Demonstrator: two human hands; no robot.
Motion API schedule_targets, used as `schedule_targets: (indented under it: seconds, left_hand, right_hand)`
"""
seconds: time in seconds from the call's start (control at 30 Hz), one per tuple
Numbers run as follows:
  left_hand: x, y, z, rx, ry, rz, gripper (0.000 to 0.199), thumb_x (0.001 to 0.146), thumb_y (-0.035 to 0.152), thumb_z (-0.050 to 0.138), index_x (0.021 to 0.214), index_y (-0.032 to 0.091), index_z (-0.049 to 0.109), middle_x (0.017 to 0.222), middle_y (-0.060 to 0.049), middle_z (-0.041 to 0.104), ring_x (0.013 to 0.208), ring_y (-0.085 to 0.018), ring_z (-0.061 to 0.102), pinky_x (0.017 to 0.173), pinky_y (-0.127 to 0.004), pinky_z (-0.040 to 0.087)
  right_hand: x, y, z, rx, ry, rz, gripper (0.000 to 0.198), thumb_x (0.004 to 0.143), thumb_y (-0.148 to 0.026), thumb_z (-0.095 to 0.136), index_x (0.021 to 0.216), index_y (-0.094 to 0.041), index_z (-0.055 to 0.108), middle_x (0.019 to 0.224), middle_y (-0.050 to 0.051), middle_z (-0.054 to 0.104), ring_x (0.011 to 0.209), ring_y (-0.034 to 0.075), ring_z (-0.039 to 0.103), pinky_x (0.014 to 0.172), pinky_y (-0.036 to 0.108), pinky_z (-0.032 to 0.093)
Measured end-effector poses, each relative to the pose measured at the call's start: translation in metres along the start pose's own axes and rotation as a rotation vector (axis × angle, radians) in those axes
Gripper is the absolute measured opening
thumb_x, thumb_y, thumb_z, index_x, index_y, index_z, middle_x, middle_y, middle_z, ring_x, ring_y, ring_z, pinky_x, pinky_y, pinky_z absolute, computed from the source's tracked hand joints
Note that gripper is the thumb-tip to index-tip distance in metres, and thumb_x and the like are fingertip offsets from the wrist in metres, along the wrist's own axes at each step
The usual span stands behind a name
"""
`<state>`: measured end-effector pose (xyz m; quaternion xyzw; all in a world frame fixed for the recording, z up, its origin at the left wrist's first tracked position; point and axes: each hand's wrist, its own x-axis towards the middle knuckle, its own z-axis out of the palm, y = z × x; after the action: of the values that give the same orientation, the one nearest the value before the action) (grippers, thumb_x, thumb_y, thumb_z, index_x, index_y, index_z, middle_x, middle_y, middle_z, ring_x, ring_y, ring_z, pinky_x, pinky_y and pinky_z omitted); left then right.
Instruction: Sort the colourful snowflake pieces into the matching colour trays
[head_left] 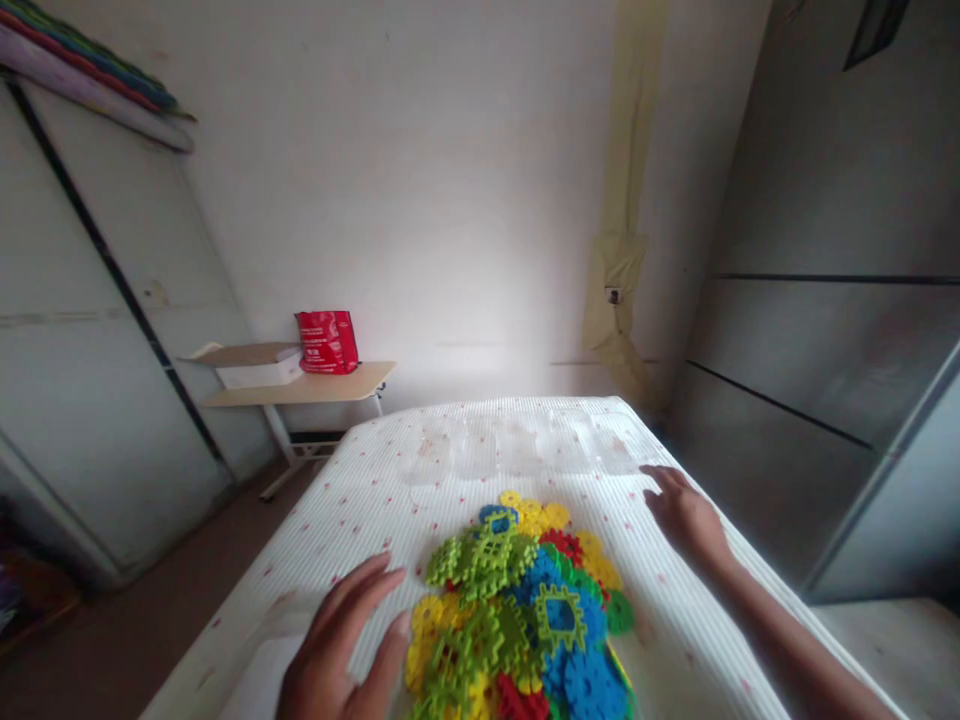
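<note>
A heap of plastic gear-shaped building pieces [525, 610] in yellow, green, blue and red lies on the bed in front of me. Just left of the heap is my left hand [337, 640], empty, its fingers curved and apart. My right hand [684, 512] reaches out on the right with fingers spread, close to the right end of a row of clear plastic containers [517, 447]. Whether its fingertips touch the last container I cannot tell. Square lime-green pieces [559, 617] lie on top of the rounder gears.
The bed has a white ribbed sheet [360, 500] with small red marks. Behind it on the left, a desk [337, 385] bears a red bag [328, 342] and a white box [259, 370]. A grey wardrobe [832, 350] stands along the right. A pale object lies at lower left [262, 680].
</note>
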<state>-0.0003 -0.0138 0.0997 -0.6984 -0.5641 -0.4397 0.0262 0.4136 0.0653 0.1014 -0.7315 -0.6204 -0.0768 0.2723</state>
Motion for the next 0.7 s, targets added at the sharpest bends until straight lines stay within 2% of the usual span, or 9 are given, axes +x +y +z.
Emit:
schedule_targets:
  seconds: [0.1,0.17,0.27,0.33,0.4,0.5,0.7]
  left_hand:
    - [0.05,0.036,0.045,0.055,-0.158,0.095,0.03,0.079,0.032,0.048,0.106,0.025,0.061,0.119,-0.005,0.057,0.11,-0.021,0.053,0.094,-0.038,0.045]
    - [0.08,0.048,0.074,0.106,-0.251,0.137,0.033,0.078,0.027,0.049,0.108,0.021,0.06,0.12,-0.007,0.057,0.112,-0.021,0.05,0.097,-0.037,0.041]
    - [0.112,0.047,0.112,0.253,-0.326,0.117,0.037,0.074,0.023,0.053,0.111,0.024,0.059,0.122,-0.006,0.056,0.116,-0.021,0.046,0.101,-0.039,0.034]
    - [0.125,0.039,0.13,0.37,-0.344,0.031,0.038,0.074,0.027,0.056,0.111,0.027,0.059,0.131,-0.006,0.049,0.123,-0.025,0.038,0.102,-0.046,0.028]
    - [0.132,0.028,0.142,0.447,-0.351,-0.05,0.04,0.073,0.033,0.058,0.112,0.029,0.058,0.14,-0.008,0.039,0.128,-0.029,0.031,0.1,-0.051,0.026]
    - [0.137,0.013,0.152,0.492,-0.377,-0.099,0.04,0.073,0.039,0.058,0.113,0.032,0.058,0.145,-0.007,0.029,0.129,-0.031,0.027,0.098,-0.052,0.027]
    - [0.137,-0.003,0.158,0.515,-0.427,-0.114,0.029,0.077,0.042,0.053,0.102,0.03,0.064,0.145,-0.008,0.03,0.125,-0.029,0.034,0.098,-0.051,0.027]
  right_hand:
    - [0.016,0.006,0.019,-0.121,-0.018,-0.006,0.041,0.084,-0.02,0.037,0.122,-0.018,0.05,0.133,0.01,0.047,0.093,0.023,0.063,0.071,0.033,0.049]
    - [0.026,0.004,0.028,-0.179,-0.056,0.032,0.044,0.083,-0.019,0.038,0.127,-0.019,0.046,0.136,0.011,0.043,0.092,0.023,0.063,0.069,0.033,0.049]
    - [0.038,0.002,0.038,-0.244,-0.136,0.101,0.047,0.084,-0.018,0.038,0.131,-0.019,0.041,0.139,0.013,0.039,0.089,0.022,0.064,0.064,0.031,0.047]
    - [0.043,0.002,0.043,-0.261,-0.189,0.121,0.044,0.084,-0.018,0.037,0.128,-0.018,0.045,0.138,0.013,0.039,0.087,0.021,0.064,0.061,0.029,0.045]
    - [0.047,0.003,0.047,-0.268,-0.224,0.118,0.039,0.085,-0.019,0.036,0.121,-0.018,0.05,0.133,0.012,0.044,0.083,0.02,0.065,0.058,0.029,0.043]
    - [0.049,0.003,0.052,-0.269,-0.243,0.096,0.033,0.087,-0.02,0.032,0.111,-0.018,0.054,0.119,0.011,0.054,0.076,0.019,0.064,0.055,0.028,0.038]
    - [0.046,0.001,0.057,-0.29,-0.223,0.074,0.028,0.09,-0.024,0.03,0.101,-0.018,0.055,0.107,0.01,0.06,0.071,0.018,0.063,0.05,0.027,0.028]
